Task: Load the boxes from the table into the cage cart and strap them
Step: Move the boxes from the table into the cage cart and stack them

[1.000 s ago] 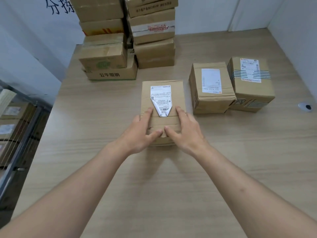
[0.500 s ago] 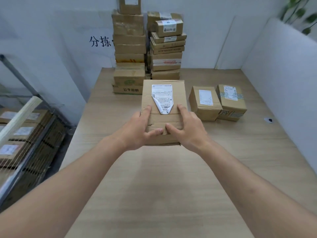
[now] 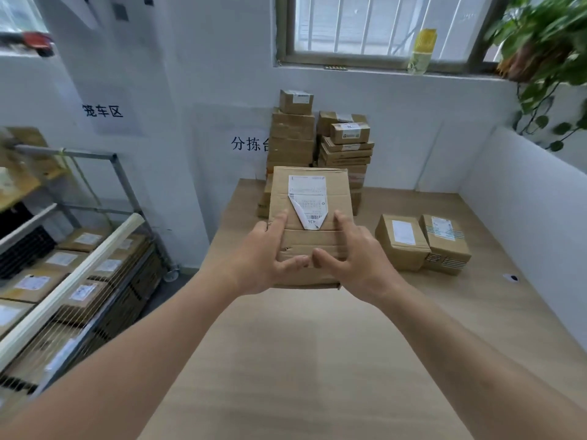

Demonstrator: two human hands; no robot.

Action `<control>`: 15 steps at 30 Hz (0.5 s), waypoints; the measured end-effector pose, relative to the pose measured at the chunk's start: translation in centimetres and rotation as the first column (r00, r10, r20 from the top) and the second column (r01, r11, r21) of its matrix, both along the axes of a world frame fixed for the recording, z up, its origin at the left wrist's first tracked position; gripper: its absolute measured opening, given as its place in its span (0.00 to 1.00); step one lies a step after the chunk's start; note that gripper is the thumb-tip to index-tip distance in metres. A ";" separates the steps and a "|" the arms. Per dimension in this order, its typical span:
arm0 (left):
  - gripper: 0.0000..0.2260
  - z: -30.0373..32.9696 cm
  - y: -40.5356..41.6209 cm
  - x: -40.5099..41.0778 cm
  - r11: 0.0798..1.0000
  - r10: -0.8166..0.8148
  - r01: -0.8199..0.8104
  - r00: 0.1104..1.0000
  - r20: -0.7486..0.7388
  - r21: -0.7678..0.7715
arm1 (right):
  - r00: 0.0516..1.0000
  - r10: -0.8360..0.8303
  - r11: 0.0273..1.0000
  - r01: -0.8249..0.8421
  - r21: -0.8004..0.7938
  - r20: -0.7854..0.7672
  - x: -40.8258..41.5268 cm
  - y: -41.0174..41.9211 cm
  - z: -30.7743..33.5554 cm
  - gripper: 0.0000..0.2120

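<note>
A flat cardboard box point(image 3: 311, 185) with a torn white label hangs in the air above the wooden table point(image 3: 317, 360). My left hand point(image 3: 263, 262) grips its left near corner and my right hand point(image 3: 355, 262) grips its right near corner, thumbs on top. Two small boxes point(image 3: 422, 242) sit side by side on the table to the right. Two tall stacks of boxes point(image 3: 317, 147) stand at the table's far edge by the wall. The cage cart point(image 3: 82, 236) stands to the left, filled with several labelled boxes.
A pale bar point(image 3: 70, 287) slants across the cart's near side. White partition walls point(image 3: 524, 217) close the table on the right and back. A window, a yellow bottle point(image 3: 421, 52) and a plant point(image 3: 546, 42) are above.
Both hands have lifted the box off the table and raised it. The head has tipped up, so the cart, wall signs and window have come into view.
</note>
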State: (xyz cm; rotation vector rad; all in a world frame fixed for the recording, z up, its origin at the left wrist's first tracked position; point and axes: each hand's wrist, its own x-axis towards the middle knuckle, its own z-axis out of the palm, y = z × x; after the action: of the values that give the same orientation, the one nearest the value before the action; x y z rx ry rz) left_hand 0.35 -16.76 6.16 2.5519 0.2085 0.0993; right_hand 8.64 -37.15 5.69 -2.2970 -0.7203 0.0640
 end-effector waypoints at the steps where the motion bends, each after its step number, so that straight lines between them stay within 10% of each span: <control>1: 0.48 0.4 0.2 -0.5 1.000 0.020 -0.020 1.000 0.003 -0.005 | 1.000 0.018 1.000 -0.018 -0.002 0.013 0.0 0.4 0.4 0.40; 15: 0.46 1.0 -0.2 -10.2 0.907 0.421 -0.421 0.906 -0.036 0.005 | 0.913 0.407 0.913 -0.407 -0.020 0.011 -2.1 5.9 0.2 0.40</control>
State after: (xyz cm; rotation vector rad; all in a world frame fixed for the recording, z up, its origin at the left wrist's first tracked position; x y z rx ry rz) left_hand -9.86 -16.97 7.12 2.4656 0.7735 0.2162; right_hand 6.53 -31.29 5.87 -2.1287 -1.2015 0.2473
